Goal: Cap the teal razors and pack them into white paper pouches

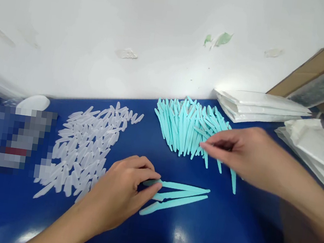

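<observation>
My left hand is closed, thumb and forefinger pinching the head end of a turquoise eyebrow razor. Two more razors lie just below it, the nearest one fully in sight, their handles pointing right. At the right edge of a heap of turquoise eyebrow razors, my right hand has its thumb and fingertips pressed together. Whatever is between those fingertips is too small or hidden to make out. Left of my left hand are many loose translucent white blade caps, spread out flat.
The blue tabletop meets a white wall with peeled patches. White plastic packets lie at the back right, with more white bags nearer. A cardboard box stands at right. A white round object sits at left beside a blurred-out area.
</observation>
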A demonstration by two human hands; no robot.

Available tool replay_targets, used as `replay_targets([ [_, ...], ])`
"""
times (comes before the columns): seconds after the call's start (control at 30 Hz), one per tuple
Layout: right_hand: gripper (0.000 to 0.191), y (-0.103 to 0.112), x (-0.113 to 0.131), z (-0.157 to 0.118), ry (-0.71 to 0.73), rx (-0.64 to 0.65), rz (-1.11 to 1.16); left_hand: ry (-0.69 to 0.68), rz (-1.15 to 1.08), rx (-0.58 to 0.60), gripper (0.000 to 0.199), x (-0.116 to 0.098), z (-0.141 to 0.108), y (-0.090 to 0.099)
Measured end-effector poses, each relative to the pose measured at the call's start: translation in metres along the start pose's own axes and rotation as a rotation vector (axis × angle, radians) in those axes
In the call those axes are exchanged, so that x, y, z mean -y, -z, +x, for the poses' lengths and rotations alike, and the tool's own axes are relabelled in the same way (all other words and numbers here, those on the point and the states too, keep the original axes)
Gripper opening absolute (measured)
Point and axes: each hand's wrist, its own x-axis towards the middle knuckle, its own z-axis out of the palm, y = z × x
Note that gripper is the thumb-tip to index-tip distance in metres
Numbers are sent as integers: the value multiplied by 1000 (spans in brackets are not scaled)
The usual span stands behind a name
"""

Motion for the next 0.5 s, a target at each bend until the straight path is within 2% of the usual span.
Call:
replay_targets([
  [0.07, 38, 12, -13, 5, -98, -146, -118, -46, 11, 43, 26, -1, 0, -1],
  [0.13, 39, 16, -26, 11, -154, -197, -210, -94, 17, 94, 27, -1, 1, -2],
  [0.2, 40, 14, -35, 17, -166, -172, -249, -130, 22, 98, 25, 1, 1, -2],
  [0.27, 39, 8, -41, 21, -158, -115, -264, -132, 3, 43, 24, 5, 2, 3],
  [0.33, 36, 2, -44, 24, -151, -80, -285, -92, -37, -63, 28, 12, 1, 14],
  [0.5, 26, -2, -39, 23, -149, -24, -316, 98, 47, -487, 22, 42, 0, 58],
])
